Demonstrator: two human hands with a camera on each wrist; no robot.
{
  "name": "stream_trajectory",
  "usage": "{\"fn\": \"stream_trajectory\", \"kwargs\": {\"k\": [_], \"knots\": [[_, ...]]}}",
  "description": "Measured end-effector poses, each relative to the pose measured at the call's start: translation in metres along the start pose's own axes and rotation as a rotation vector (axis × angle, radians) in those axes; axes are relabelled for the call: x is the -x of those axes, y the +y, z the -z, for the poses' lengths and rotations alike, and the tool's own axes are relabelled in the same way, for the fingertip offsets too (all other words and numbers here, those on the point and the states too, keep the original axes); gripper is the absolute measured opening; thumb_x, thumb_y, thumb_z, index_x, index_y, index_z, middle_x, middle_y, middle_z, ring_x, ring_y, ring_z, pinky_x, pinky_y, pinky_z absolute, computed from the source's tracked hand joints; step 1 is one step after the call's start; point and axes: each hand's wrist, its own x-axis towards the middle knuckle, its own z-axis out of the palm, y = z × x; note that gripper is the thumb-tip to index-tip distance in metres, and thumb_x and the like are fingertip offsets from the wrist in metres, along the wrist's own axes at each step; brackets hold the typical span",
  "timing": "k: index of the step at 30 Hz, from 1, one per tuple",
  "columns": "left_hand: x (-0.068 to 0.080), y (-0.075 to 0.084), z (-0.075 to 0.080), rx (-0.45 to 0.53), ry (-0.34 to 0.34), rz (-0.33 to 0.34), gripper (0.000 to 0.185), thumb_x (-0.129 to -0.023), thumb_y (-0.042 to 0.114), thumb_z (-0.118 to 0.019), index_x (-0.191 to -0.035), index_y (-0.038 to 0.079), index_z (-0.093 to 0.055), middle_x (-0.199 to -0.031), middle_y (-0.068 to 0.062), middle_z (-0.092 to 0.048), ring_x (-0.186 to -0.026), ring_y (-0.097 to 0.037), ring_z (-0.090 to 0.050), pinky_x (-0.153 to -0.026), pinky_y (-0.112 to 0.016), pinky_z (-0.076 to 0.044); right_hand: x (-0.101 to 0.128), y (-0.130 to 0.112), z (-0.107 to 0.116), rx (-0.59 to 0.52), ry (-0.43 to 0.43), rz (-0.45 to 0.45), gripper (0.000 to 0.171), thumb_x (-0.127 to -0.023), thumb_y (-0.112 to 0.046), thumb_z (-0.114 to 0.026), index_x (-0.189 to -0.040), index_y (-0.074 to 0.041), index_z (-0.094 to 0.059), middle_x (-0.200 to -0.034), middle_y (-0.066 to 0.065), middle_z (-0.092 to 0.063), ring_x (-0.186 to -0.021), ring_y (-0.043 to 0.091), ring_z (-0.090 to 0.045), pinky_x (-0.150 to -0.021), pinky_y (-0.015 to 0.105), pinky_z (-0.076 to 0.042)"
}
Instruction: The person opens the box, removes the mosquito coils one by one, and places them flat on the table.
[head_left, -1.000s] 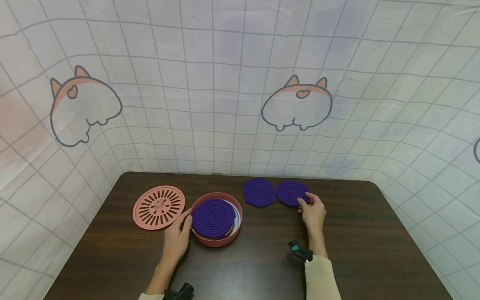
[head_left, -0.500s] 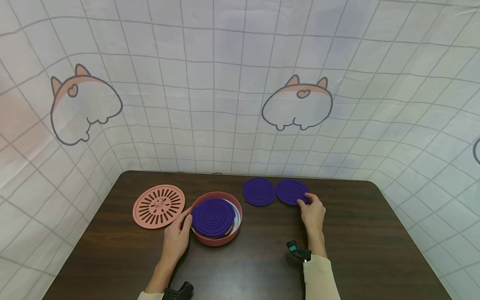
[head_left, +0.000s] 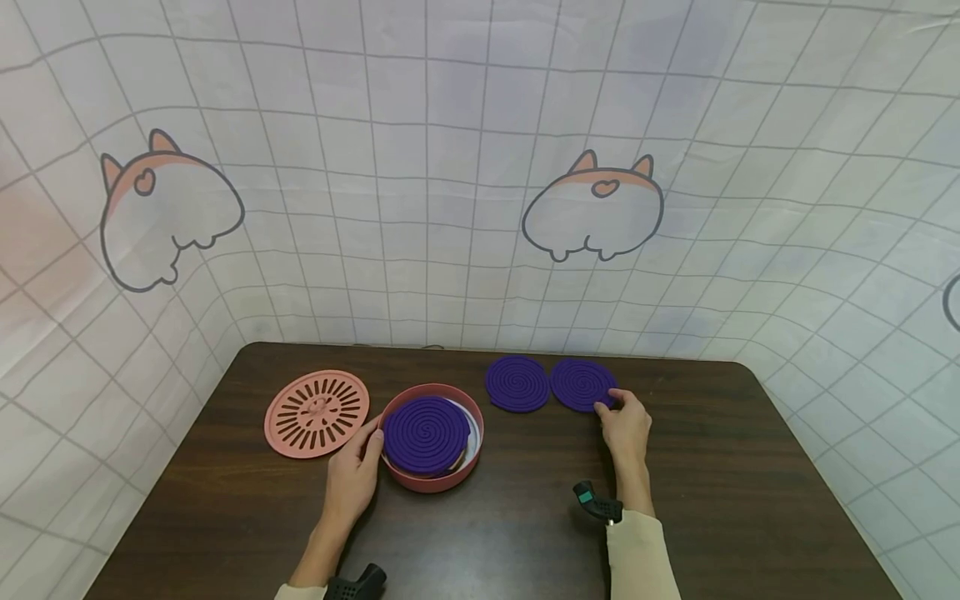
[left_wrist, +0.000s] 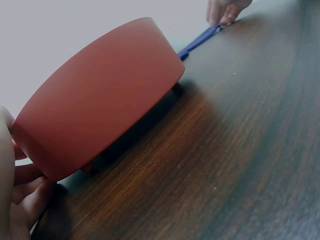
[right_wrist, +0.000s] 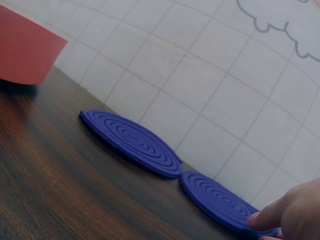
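Note:
In the head view my left hand (head_left: 352,477) grips the left side of a round red mosquito coil holder (head_left: 431,483), thumb at the rim. Its fingers reach below the wall (left_wrist: 100,100) in the left wrist view. A purple spiral mosquito coil (head_left: 426,435) lies inside, over a white lining that shows on the right. Farther right, my right hand (head_left: 627,429) pinches the near right edge of another purple coil (head_left: 581,383), which lies flat on the table. Edge to edge with it on the left is a third coil (right_wrist: 132,140).
A pink slotted lid (head_left: 318,407) with a raised middle lies left of the holder. The dark wooden table (head_left: 517,517) ends at a white grid-patterned curtain (head_left: 450,208) at the back. Black camera mounts (head_left: 600,504) sit on both wrists.

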Motion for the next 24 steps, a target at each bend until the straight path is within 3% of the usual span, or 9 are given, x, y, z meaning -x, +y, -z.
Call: {"fn": "stream_trajectory", "kwargs": {"k": [5, 8, 12, 15, 18, 24], "knots": [[0.0004, 0.0004, -0.0001, 0.001, 0.003, 0.001, 0.042, -0.105, 0.039, -0.05, -0.137, 0.015, -0.063, -0.133, -0.009, -0.067, -0.128, -0.028, -0.061, -0.105, -0.05, -0.049, -0.0008, 0.0006, 0.001, -0.017, 0.005, 0.012, 0.039, -0.09, -0.013, -0.071, -0.125, 0.003, -0.065, -0.104, 0.026, -0.073, -0.063, 0.019, -0.07, -0.086, 0.046, -0.056], [0.0002, 0.0005, -0.0002, -0.001, 0.004, 0.001, 0.042, -0.105, 0.039, -0.05, -0.137, 0.016, -0.063, -0.133, -0.009, -0.067, -0.128, -0.028, -0.061, -0.105, -0.05, -0.049, -0.0018, 0.001, 0.0019, -0.035, -0.006, 0.013, 0.038, -0.091, -0.013, -0.07, -0.126, 0.003, -0.065, -0.101, 0.026, -0.073, -0.058, 0.015, -0.069, -0.072, 0.033, -0.056], [-0.0001, 0.0, -0.0003, -0.003, 0.005, 0.0, 0.042, -0.105, 0.039, -0.05, -0.137, 0.016, -0.063, -0.133, -0.009, -0.067, -0.127, -0.027, -0.061, -0.106, -0.049, -0.048, -0.0021, 0.001, 0.0031, -0.052, -0.006, 0.013, 0.038, -0.092, -0.014, -0.069, -0.127, 0.001, -0.065, -0.087, 0.022, -0.075, -0.059, 0.016, -0.069, -0.057, 0.021, -0.048], [-0.0002, -0.0004, -0.0004, -0.002, 0.005, 0.003, 0.042, -0.105, 0.039, -0.05, -0.137, 0.016, -0.063, -0.133, -0.009, -0.067, -0.127, -0.027, -0.061, -0.106, -0.049, -0.048, -0.0018, 0.0002, 0.0038, -0.058, 0.002, 0.016, 0.037, -0.093, -0.014, -0.068, -0.127, 0.001, -0.065, -0.085, 0.021, -0.075, -0.058, 0.012, -0.067, -0.055, 0.021, -0.047], [-0.0003, -0.0006, -0.0003, -0.001, 0.002, 0.006, 0.042, -0.105, 0.039, -0.05, -0.138, 0.016, -0.062, -0.133, -0.009, -0.067, -0.128, -0.027, -0.061, -0.106, -0.05, -0.048, -0.0013, -0.0017, 0.0049, -0.068, 0.002, 0.018, 0.038, -0.095, -0.016, -0.066, -0.129, 0.001, -0.063, -0.091, 0.022, -0.074, -0.061, 0.011, -0.065, -0.055, 0.02, -0.047], [0.0, -0.0003, -0.0001, -0.004, -0.003, 0.009, 0.042, -0.105, 0.039, -0.049, -0.138, 0.016, -0.062, -0.134, -0.009, -0.067, -0.128, -0.027, -0.061, -0.106, -0.05, -0.048, -0.0001, -0.0055, 0.008, -0.089, 0.008, 0.032, 0.04, -0.096, -0.019, -0.064, -0.131, 0.0, -0.061, -0.118, 0.023, -0.069, -0.089, 0.028, -0.07, -0.063, 0.02, -0.049]]}}
